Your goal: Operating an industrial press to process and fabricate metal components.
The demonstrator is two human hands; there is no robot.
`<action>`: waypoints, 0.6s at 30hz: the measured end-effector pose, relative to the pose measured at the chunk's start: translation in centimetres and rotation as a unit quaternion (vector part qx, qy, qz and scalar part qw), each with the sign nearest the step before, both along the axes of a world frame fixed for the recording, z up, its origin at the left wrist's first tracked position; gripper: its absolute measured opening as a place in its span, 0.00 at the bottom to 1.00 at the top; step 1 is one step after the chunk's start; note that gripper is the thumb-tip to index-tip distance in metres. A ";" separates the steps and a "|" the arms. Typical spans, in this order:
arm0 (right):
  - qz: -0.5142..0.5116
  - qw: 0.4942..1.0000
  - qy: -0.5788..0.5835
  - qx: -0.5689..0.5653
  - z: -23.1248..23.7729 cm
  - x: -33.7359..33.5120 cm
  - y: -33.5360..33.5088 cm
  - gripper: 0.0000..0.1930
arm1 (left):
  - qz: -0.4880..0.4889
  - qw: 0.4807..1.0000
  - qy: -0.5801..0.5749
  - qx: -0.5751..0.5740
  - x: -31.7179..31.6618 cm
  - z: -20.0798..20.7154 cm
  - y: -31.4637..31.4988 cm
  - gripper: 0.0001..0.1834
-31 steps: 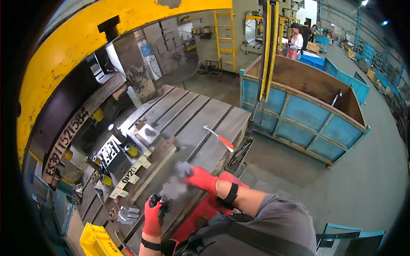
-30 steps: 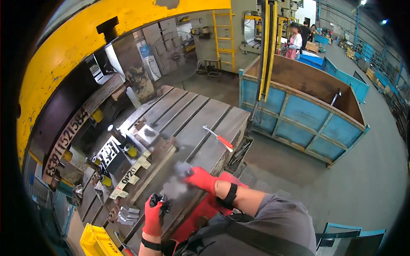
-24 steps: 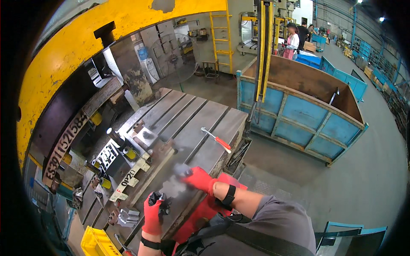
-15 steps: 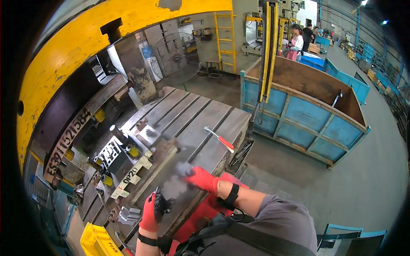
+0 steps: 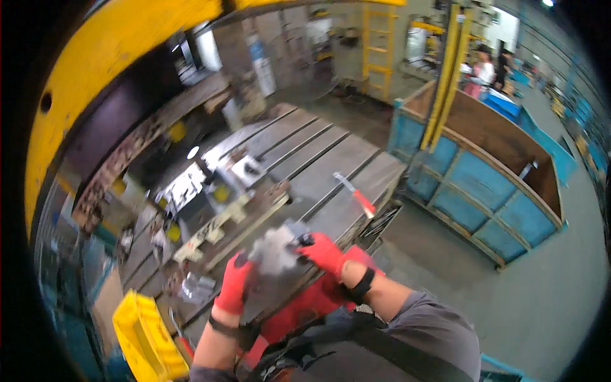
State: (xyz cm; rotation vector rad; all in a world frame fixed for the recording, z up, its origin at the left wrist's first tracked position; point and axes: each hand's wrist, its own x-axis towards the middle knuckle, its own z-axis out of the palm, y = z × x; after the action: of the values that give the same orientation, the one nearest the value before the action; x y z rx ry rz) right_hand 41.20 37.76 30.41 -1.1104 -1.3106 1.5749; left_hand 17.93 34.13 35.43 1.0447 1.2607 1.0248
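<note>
Both red-gloved hands meet over a blurred grey wad, likely a rag, at the near edge of the slotted steel bench: the left hand cups it from below and the right hand presses its top, though the blur hides whether the fingers are curled or spread. A yellow crate crowds the near left. Farther along, a red-handled hammer lies near the bench's right edge, with open floor before the blue bin.

Left hand, right hand, grey rag

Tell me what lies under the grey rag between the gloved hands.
The grey rag rests on the slotted steel table, held by left hand and right hand. Whatever it covers is hidden.
</note>
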 end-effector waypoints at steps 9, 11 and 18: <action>-0.051 0.986 0.159 -0.006 -0.6 2.4 -0.1 0.12 | -0.072 0.990 -0.103 0.055 0.2 -0.9 1.2 0.12; -0.059 0.978 0.197 -0.020 -0.9 3.1 0.4 0.10 | -0.048 0.995 -0.086 0.005 0.5 0.1 1.6 0.12; -0.225 0.953 0.200 -0.034 -1.8 6.6 1.9 0.11 | -0.106 0.989 0.077 0.070 -0.9 -3.5 5.1 0.13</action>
State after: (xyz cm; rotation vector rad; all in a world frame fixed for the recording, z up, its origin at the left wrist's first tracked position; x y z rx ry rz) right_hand 47.83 39.61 28.57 -0.9779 -0.6798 1.4086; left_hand 17.04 39.22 31.95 1.3587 1.1835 0.8923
